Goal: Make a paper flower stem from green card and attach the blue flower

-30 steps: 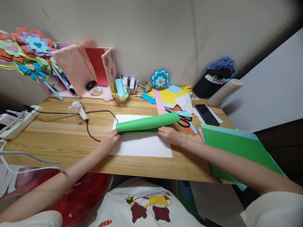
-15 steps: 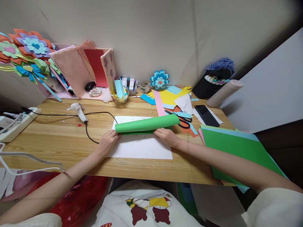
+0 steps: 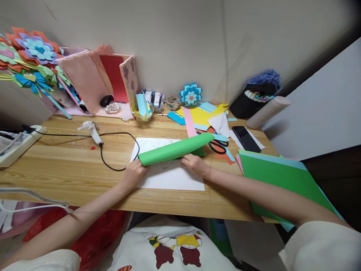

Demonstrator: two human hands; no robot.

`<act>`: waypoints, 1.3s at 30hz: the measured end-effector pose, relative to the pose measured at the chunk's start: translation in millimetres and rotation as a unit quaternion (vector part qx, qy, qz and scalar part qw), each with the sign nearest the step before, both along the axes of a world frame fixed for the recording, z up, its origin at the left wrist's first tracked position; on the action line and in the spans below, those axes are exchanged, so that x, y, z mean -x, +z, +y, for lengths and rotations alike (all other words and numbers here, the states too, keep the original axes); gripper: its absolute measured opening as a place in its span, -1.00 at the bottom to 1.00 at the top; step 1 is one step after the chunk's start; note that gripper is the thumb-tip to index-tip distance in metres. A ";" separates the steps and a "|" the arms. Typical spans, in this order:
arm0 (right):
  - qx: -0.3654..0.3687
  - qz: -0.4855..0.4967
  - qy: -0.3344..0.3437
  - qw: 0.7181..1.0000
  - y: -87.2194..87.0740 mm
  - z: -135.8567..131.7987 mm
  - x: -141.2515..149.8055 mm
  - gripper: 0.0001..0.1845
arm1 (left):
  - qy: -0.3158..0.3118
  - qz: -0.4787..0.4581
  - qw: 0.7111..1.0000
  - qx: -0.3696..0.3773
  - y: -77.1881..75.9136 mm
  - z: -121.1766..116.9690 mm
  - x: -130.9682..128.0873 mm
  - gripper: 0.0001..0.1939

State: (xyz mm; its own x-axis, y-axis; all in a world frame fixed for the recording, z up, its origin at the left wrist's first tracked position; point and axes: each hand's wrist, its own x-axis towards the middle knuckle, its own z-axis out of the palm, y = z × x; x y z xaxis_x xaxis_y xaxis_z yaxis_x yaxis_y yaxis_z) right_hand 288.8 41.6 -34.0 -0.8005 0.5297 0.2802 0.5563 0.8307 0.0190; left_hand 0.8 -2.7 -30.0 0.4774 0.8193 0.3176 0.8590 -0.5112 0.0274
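Observation:
A sheet of green paper (image 3: 176,149), curled over on itself, lies slantwise above a white sheet (image 3: 172,178) on the wooden desk. At its left end, my left hand (image 3: 135,173) is closed on the near edge, the fingertips partly hidden by the curl. My right hand (image 3: 196,165) grips the same paper right of its middle, fingers tucked beneath the curled part. Just past the paper's right end lie black-handled scissors (image 3: 219,147), partly covered by paper scraps.
A white glue gun (image 3: 94,133) with a black cord lies at left. Paper scraps (image 3: 200,116), a blue paper flower (image 3: 191,94) and markers stand along the back. A phone (image 3: 246,138) and a stack of coloured paper (image 3: 279,180) are at right.
The green paper's left end has come down toward me with my left hand, so the paper slants more. My right hand has shifted slightly left and stays on it.

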 end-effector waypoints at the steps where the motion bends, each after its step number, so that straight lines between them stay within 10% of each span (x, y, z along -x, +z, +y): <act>1: 0.001 0.004 -0.001 1.000 0.1 0.5 0.8 -0.76 | 0.000 -0.005 1.000 0.013 -1.9 1.5 -5.4 -0.70; 12: 0.087 0.086 -0.039 0.992 4.1 3.8 4.8 -0.81 | -0.050 -0.038 0.994 0.092 15.2 17.5 -31.2 -0.79; 26: 0.278 0.153 -0.118 0.941 25.1 22.2 10.3 -0.77 | 0.093 -0.256 0.925 0.264 24.3 44.2 -32.0 -0.83; 39: 0.372 0.240 -0.146 0.885 9.6 26.9 4.4 -0.85 | 0.149 -0.207 0.919 0.301 33.2 62.8 -30.8 -0.85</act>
State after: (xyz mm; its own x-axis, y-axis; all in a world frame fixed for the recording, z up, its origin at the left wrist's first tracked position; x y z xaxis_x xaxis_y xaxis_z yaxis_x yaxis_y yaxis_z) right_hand 284.4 68.5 -24.4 -0.4827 0.8750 0.0373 0.5443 0.3331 -0.7699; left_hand 31.7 60.0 3.2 0.1442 0.9807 -0.1316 0.8105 -0.0408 0.5843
